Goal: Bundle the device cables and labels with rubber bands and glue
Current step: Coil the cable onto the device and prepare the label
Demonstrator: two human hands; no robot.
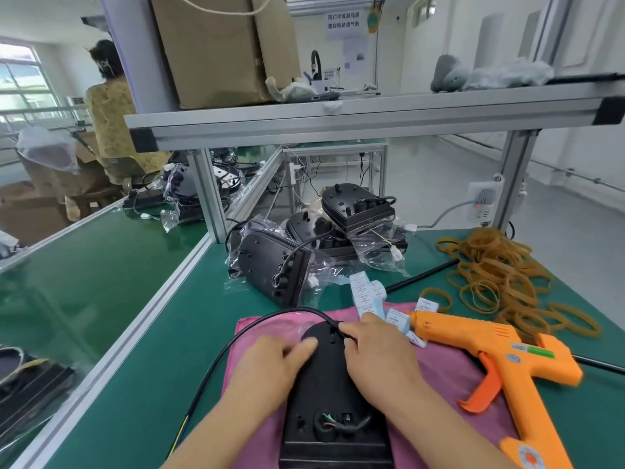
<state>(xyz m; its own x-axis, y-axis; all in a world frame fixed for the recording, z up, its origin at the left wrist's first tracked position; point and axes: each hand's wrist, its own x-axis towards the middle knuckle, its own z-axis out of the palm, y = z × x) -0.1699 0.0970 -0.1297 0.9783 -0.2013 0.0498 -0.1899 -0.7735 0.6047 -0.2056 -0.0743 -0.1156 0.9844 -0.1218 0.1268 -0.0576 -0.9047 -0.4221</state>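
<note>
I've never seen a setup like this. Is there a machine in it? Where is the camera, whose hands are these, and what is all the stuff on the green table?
There is no machine here. A person works with bare hands, and the single picture comes from a camera worn on their head, looking forward and down. On the green table lies a pink cloth, and on it a black device. The left hand rests on the device. The right hand seems to pinch the black cable where it meets the device's far end; the cable then loops off to the left. On the right lie an orange glue gun, a strip of small labels and a pile of rubber bands. Further back sit more devices in clear bags.
</note>
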